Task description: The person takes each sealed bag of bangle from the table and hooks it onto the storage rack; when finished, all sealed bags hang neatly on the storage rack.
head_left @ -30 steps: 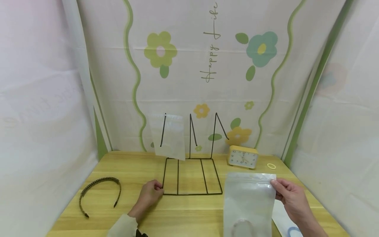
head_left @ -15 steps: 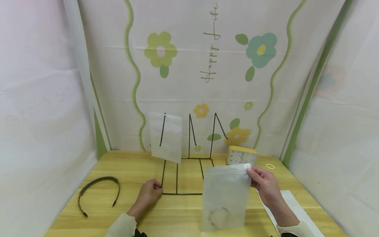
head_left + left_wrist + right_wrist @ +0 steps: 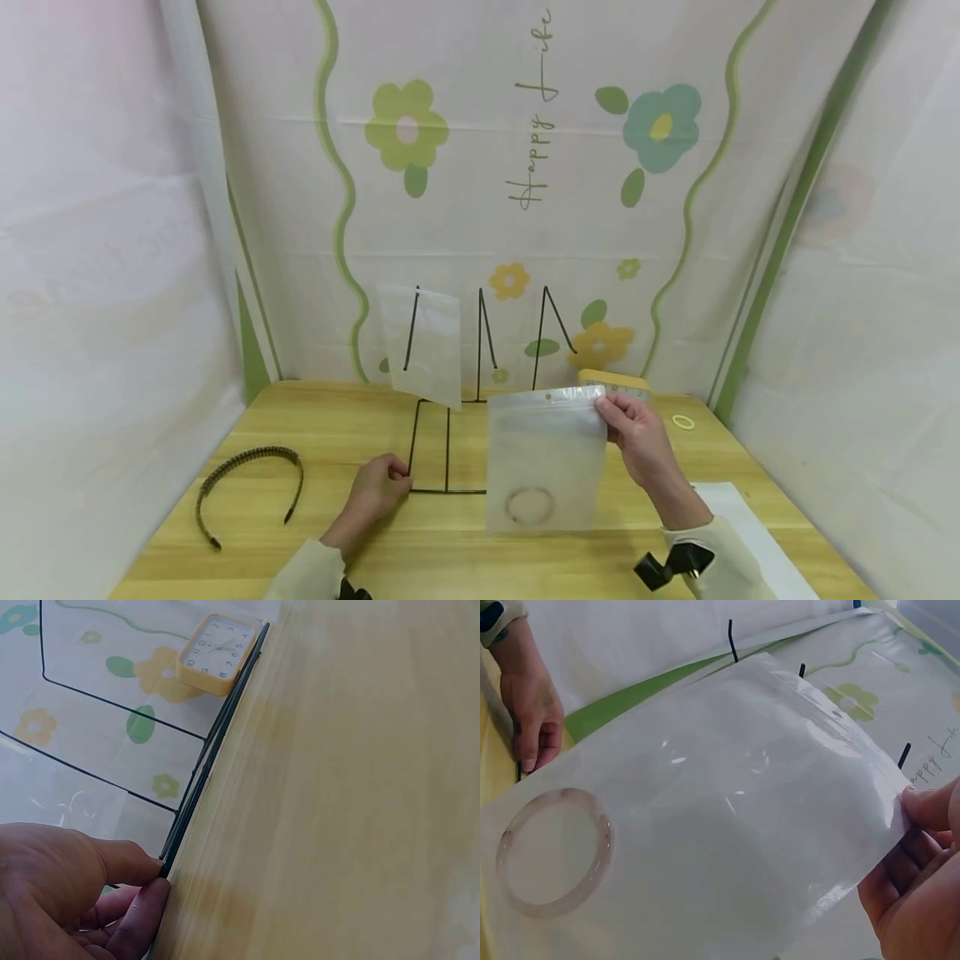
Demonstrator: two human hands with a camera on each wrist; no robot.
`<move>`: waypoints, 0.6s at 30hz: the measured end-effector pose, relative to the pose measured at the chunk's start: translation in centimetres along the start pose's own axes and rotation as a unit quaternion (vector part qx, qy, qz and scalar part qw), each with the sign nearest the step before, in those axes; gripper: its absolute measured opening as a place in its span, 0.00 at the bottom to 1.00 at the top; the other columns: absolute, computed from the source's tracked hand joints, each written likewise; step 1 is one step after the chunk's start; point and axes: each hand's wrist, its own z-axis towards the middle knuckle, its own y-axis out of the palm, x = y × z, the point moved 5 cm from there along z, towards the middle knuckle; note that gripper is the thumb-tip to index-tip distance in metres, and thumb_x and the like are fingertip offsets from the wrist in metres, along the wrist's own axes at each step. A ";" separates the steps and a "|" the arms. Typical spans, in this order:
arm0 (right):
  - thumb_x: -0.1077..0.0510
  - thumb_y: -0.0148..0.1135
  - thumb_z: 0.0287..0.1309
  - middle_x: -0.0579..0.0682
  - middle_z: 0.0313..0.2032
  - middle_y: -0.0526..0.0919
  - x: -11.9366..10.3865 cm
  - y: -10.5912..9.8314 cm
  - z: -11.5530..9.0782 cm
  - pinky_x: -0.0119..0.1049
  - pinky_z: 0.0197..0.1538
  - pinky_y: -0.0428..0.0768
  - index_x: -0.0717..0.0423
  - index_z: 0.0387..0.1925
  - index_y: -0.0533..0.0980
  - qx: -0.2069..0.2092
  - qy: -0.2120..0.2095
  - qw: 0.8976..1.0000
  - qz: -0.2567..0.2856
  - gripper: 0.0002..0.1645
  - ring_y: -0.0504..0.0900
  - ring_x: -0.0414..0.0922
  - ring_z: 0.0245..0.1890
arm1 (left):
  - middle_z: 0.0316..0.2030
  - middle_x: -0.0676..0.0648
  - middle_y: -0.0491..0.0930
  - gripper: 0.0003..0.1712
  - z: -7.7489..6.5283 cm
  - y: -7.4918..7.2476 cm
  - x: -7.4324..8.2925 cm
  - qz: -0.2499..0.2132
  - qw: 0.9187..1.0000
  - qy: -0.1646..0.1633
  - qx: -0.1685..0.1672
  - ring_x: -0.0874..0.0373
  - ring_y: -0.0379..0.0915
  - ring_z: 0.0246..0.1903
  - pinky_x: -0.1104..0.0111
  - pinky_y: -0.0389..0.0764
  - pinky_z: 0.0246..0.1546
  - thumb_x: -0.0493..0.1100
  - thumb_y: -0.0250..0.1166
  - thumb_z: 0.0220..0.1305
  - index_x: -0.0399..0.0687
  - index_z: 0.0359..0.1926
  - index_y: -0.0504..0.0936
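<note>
My right hand [image 3: 641, 437] pinches the top right corner of a clear zip bag [image 3: 543, 458], held upright above the table. A pale pinkish bangle [image 3: 606, 844] lies in the bag's bottom corner. The bag has a hang hole in its top strip and overlaps the right part of a black wire rack [image 3: 447, 450] in the head view. My left hand [image 3: 381, 487] grips the rack's front left corner, thumb and finger on the wire [image 3: 174, 844]. Another clear bag [image 3: 438, 342] hangs on the rack's left hook; the middle and right hooks show nothing hanging.
A dark braided headband [image 3: 258, 452] lies at the left of the wooden table [image 3: 435, 567]. Behind the held bag stands a yellow alarm clock [image 3: 615, 380], partly covered. A small yellow ring [image 3: 683, 428] lies at back right, a white sheet [image 3: 757, 542] at front right.
My right hand has carried the bag from the right front, leftward and up, to the front of the rack. The bag now covers much of the clock. My left hand has stayed on the rack.
</note>
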 end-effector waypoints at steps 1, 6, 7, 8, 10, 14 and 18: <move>0.60 0.53 0.71 0.44 0.28 0.83 -0.1 0.1 0.3 0.31 0.30 0.79 0.57 0.33 0.78 0.000 -0.003 1.000 0.001 0.10 0.80 0.37 0.27 | 0.26 0.50 0.77 0.06 0.0 0.0 0.0 -0.001 1.000 0.000 0.001 0.59 0.72 0.27 0.67 0.74 0.28 0.34 0.70 0.54 0.41 0.32 0.80; 0.62 0.53 0.70 0.45 0.31 0.85 -0.5 0.6 1.3 0.32 0.32 0.81 0.57 0.35 0.80 -0.003 -0.016 1.000 0.014 0.10 0.83 0.38 0.29 | 0.25 0.51 0.77 0.06 0.1 0.0 0.1 -0.001 1.000 0.002 0.003 0.59 0.71 0.26 0.67 0.74 0.27 0.34 0.70 0.53 0.41 0.32 0.80; 0.62 0.53 0.70 0.45 0.30 0.85 -0.6 0.7 1.5 0.32 0.32 0.81 0.57 0.35 0.80 -0.004 -0.020 1.000 0.018 0.11 0.83 0.38 0.28 | 0.25 0.51 0.77 0.06 0.1 0.0 0.1 0.000 1.000 0.002 0.004 0.59 0.71 0.26 0.67 0.74 0.28 0.34 0.70 0.53 0.41 0.32 0.80; 0.63 0.53 0.70 0.45 0.30 0.85 -0.7 0.7 1.6 0.32 0.32 0.81 0.57 0.34 0.80 -0.003 -0.023 0.999 0.022 0.11 0.82 0.38 0.28 | 0.25 0.51 0.77 0.06 0.1 0.0 0.0 0.001 1.000 0.003 0.004 0.59 0.71 0.26 0.67 0.74 0.27 0.34 0.70 0.53 0.41 0.32 0.80; 0.63 0.52 0.70 0.44 0.28 0.84 -0.7 0.8 1.7 0.31 0.30 0.80 0.56 0.33 0.80 0.003 -0.027 0.999 0.025 0.12 0.81 0.37 0.26 | 0.25 0.51 0.77 0.06 0.1 0.0 0.0 0.002 1.000 0.006 0.005 0.60 0.71 0.26 0.67 0.74 0.28 0.34 0.70 0.53 0.41 0.32 0.81; 0.63 0.54 0.69 0.44 0.28 0.85 -1.0 1.2 2.0 0.31 0.31 0.80 0.54 0.32 0.80 0.015 -0.026 0.999 0.033 0.12 0.82 0.37 0.26 | 0.25 0.51 0.77 0.06 0.1 0.0 0.1 0.003 1.000 0.005 0.005 0.60 0.71 0.26 0.67 0.74 0.27 0.33 0.70 0.52 0.41 0.32 0.80; 0.63 0.55 0.68 0.44 0.29 0.85 -1.1 1.9 2.3 0.32 0.33 0.82 0.52 0.32 0.81 0.021 -0.024 0.999 0.038 0.11 0.83 0.38 0.28 | 0.25 0.51 0.77 0.06 0.0 0.0 0.1 0.003 1.000 0.003 0.003 0.60 0.71 0.26 0.67 0.74 0.27 0.33 0.70 0.53 0.41 0.32 0.80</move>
